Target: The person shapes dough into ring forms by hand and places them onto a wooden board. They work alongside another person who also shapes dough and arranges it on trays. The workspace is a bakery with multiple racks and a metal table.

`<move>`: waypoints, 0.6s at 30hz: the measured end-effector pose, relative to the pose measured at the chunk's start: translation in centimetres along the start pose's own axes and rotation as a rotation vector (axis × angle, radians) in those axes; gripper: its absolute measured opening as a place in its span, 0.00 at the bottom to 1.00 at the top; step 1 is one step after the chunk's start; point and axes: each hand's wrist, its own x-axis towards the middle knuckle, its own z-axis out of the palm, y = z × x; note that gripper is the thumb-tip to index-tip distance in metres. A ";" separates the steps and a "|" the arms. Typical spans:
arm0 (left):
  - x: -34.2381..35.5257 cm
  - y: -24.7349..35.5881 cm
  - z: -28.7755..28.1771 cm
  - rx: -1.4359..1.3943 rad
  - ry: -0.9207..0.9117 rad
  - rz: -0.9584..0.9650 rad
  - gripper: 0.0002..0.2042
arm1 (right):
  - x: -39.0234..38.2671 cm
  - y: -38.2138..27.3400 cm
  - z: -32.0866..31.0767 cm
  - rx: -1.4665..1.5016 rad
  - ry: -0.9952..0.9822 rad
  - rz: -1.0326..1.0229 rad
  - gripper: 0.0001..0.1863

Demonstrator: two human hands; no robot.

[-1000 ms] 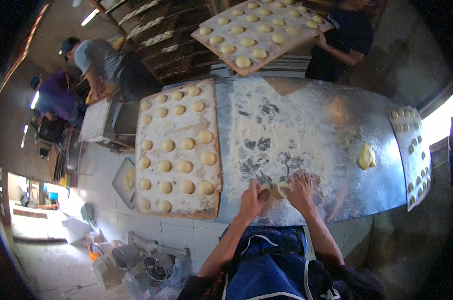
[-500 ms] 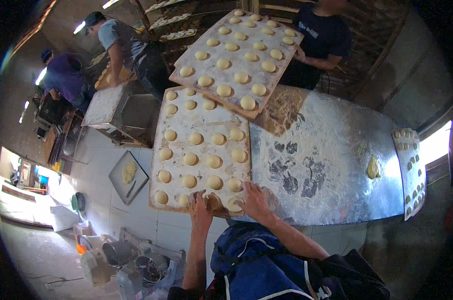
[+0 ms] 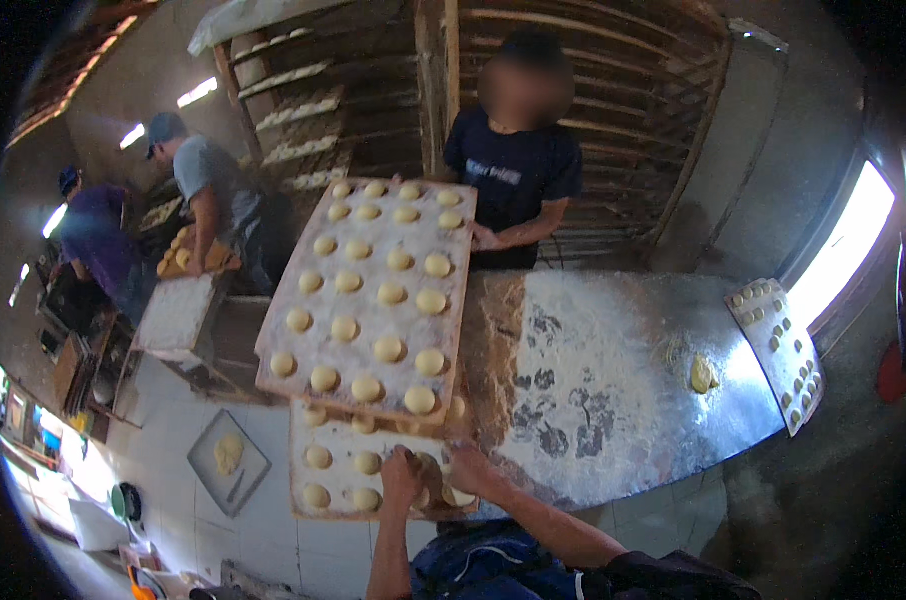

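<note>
At the near left corner of the floured metal bench point(image 3: 638, 350), a left hand point(image 3: 403, 480) and a right hand point(image 3: 475, 472) bend over the lower board point(image 3: 342, 479), toward its near right corner, where pale dough balls point(image 3: 367, 463) sit in rows. The left fingers curl downward; from where I stand, I cannot tell whether that grip has anything in it. The right grip is lowered at a front ball point(image 3: 460, 496) by the near edge, its closure hidden from me. The dough looks soft, light and easily dented, best cupped low around the sides with loose fingers. Half a second earlier, the upper board point(image 3: 366, 316), held at its right edge by a co-worker's hand point(image 3: 486, 238), overlapped only the lower board's far right part; now it hides all but the nearest rows. Both bare hands remain by the same near edge.
</note>
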 end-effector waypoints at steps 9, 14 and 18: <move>-0.6 3.4 0.3 0.037 0.079 0.103 0.19 | -3.7 9.4 -4.8 0.645 0.335 0.142 0.21; -0.1 8.7 2.8 -0.229 -0.005 0.081 0.22 | -5.2 19.5 -9.9 0.430 0.492 0.330 0.20; 4.3 14.8 8.6 -0.341 -0.062 0.235 0.24 | -4.5 24.7 -11.9 0.439 0.487 0.311 0.21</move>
